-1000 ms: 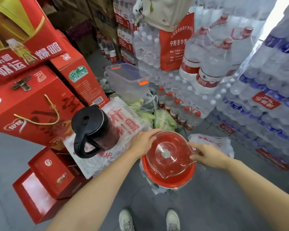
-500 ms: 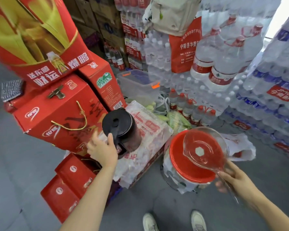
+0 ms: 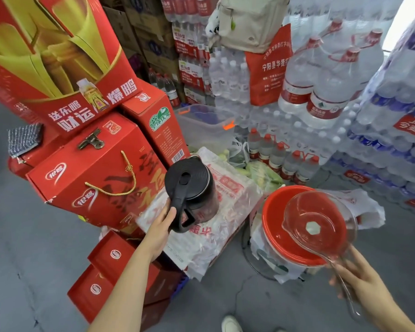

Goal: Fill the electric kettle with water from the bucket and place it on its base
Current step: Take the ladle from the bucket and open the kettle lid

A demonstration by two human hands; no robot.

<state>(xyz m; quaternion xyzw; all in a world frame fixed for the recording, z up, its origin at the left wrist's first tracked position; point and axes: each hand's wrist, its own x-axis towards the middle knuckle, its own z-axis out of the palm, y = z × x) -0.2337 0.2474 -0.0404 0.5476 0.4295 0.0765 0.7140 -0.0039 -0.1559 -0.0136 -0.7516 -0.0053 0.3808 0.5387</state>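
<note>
A black electric kettle (image 3: pixel 192 188) with its lid closed stands on a plastic-wrapped pack of bottles (image 3: pixel 228 188). My left hand (image 3: pixel 162 226) rests against the outer side of the kettle's handle, with no fingers through the loop. To the right is a bucket (image 3: pixel 267 212) with a red rim, standing on the floor. A clear plastic ladle (image 3: pixel 319 219) hangs tilted over the bucket's mouth, and my right hand (image 3: pixel 362 283) holds it by its long handle. I cannot make out a separate kettle base.
Red gift boxes (image 3: pixel 94 173) are stacked at the left, with smaller ones (image 3: pixel 110 259) on the floor below. Packs of bottled water (image 3: pixel 381 116) wall in the right and back. A clear storage bin (image 3: pixel 204 125) sits behind the kettle. My shoes show at the bottom edge.
My left hand left the ladle and bucket, moved left and reached the kettle's handle. My right hand shifted down the ladle's handle and drew the ladle right, off the bucket's centre.
</note>
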